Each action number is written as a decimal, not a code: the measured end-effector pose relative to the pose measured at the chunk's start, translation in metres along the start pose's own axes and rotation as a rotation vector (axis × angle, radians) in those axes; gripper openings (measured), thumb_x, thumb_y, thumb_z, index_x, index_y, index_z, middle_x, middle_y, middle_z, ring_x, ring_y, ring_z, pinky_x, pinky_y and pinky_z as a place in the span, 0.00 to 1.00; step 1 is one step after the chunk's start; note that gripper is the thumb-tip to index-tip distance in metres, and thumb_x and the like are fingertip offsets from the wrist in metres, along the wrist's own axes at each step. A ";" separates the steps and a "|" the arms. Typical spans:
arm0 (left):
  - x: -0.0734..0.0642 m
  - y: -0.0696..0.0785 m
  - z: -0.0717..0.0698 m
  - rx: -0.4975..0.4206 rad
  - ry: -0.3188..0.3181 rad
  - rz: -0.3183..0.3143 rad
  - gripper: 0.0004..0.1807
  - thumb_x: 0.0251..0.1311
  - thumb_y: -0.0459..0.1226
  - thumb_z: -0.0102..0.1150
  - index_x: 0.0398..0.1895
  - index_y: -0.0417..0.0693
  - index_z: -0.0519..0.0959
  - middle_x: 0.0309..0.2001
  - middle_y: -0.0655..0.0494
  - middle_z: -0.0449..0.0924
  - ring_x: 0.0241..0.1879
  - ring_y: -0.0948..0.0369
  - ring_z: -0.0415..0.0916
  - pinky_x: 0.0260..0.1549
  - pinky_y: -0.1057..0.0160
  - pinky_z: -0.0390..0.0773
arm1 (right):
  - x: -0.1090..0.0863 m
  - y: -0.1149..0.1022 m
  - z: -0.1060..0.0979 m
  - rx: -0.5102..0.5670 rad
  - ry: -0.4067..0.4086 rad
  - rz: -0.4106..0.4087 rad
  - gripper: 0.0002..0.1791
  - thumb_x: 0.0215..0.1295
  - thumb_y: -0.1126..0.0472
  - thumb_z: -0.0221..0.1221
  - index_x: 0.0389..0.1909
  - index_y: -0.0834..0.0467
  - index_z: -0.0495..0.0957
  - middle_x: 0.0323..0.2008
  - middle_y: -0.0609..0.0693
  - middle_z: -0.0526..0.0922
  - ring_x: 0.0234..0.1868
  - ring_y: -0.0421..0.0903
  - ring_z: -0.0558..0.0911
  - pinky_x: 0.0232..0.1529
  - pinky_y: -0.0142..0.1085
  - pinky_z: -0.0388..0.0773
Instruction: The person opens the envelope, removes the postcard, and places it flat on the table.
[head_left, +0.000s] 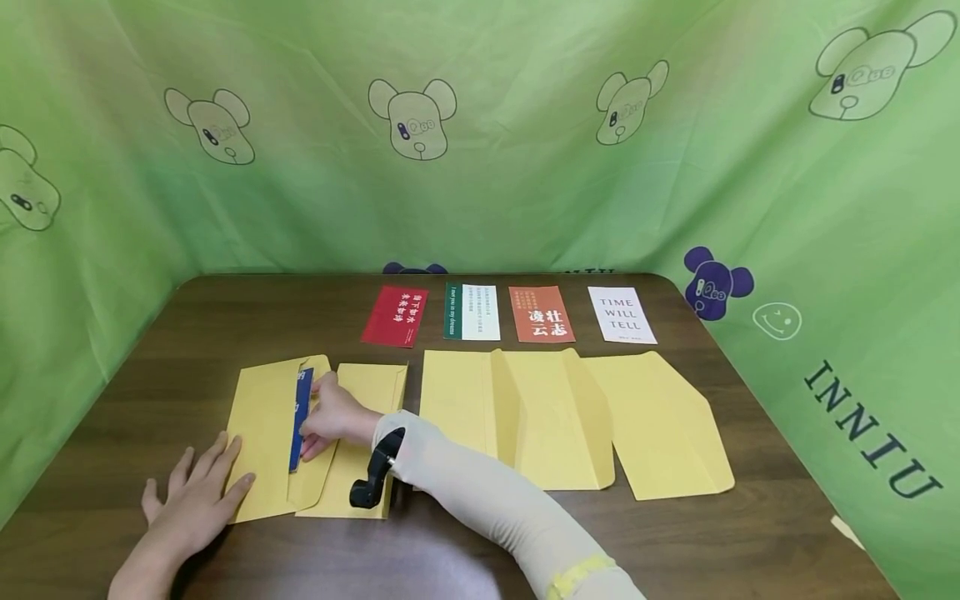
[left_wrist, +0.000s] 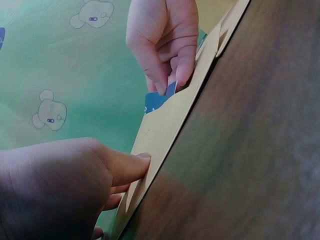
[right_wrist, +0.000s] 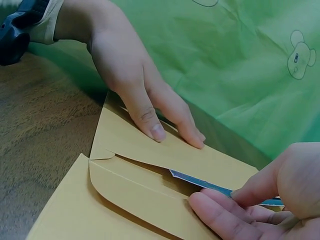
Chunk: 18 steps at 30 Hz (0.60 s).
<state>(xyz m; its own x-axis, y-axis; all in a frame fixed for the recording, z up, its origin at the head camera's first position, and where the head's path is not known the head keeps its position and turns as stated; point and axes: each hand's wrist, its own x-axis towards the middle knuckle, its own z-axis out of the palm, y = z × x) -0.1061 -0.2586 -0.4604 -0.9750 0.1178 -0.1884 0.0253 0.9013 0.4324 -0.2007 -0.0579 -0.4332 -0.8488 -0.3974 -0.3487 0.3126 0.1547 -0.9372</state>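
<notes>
A yellow envelope [head_left: 261,442] lies at the left of the table, its flap [head_left: 318,475] folded out to the right. A blue card [head_left: 302,421] sits partly inside its mouth, with only a strip showing. My right hand [head_left: 333,417] pinches the card's exposed edge between thumb and fingers; the pinch also shows in the right wrist view, at the card [right_wrist: 200,183]. My left hand [head_left: 191,500] rests on the envelope's left side with fingers spread. In the left wrist view, the left thumb [left_wrist: 131,167] presses the envelope's face.
More yellow envelopes [head_left: 457,417] lie overlapping to the right, one [head_left: 360,442] partly under the flap. Along the back are a red card [head_left: 395,317], a green-and-white card [head_left: 478,312], an orange card [head_left: 542,314] and a white card [head_left: 622,314]. A green curtain [head_left: 510,200] surrounds the table.
</notes>
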 end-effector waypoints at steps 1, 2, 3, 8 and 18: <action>0.000 0.000 0.000 0.001 -0.001 0.000 0.42 0.75 0.60 0.36 0.78 0.41 0.49 0.76 0.32 0.44 0.69 0.25 0.34 0.52 0.19 0.27 | 0.000 0.000 -0.001 -0.002 -0.001 -0.002 0.29 0.58 0.85 0.54 0.53 0.58 0.58 0.18 0.61 0.77 0.13 0.52 0.78 0.19 0.43 0.83; 0.001 0.000 0.000 0.001 -0.003 0.000 0.42 0.74 0.60 0.36 0.78 0.41 0.49 0.76 0.32 0.44 0.69 0.25 0.34 0.52 0.19 0.27 | 0.000 0.000 -0.001 0.000 -0.002 -0.004 0.28 0.58 0.85 0.54 0.52 0.58 0.58 0.18 0.61 0.77 0.13 0.51 0.78 0.19 0.43 0.83; 0.001 0.000 -0.001 0.001 -0.004 -0.001 0.42 0.74 0.60 0.36 0.78 0.41 0.49 0.76 0.32 0.44 0.69 0.25 0.34 0.52 0.19 0.27 | 0.000 0.000 -0.002 0.001 -0.004 -0.008 0.28 0.58 0.85 0.53 0.52 0.57 0.58 0.18 0.61 0.76 0.13 0.51 0.77 0.19 0.43 0.83; 0.001 0.001 -0.001 0.006 -0.007 -0.006 0.42 0.74 0.61 0.35 0.78 0.41 0.49 0.75 0.32 0.44 0.69 0.25 0.34 0.52 0.19 0.27 | 0.000 0.001 -0.005 0.004 -0.015 -0.019 0.28 0.60 0.84 0.53 0.54 0.57 0.58 0.18 0.60 0.76 0.12 0.48 0.76 0.19 0.42 0.83; 0.001 0.001 0.000 0.021 0.006 -0.007 0.42 0.74 0.61 0.36 0.78 0.39 0.51 0.75 0.31 0.45 0.68 0.25 0.35 0.52 0.19 0.28 | -0.004 0.003 -0.010 0.013 -0.072 0.023 0.39 0.52 0.85 0.62 0.58 0.55 0.55 0.17 0.62 0.80 0.14 0.48 0.78 0.18 0.38 0.81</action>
<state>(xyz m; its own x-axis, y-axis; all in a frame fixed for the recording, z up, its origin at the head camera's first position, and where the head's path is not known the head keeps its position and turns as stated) -0.1067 -0.2574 -0.4601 -0.9764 0.1090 -0.1865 0.0229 0.9107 0.4125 -0.2008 -0.0465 -0.4341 -0.8084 -0.4584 -0.3692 0.3374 0.1531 -0.9288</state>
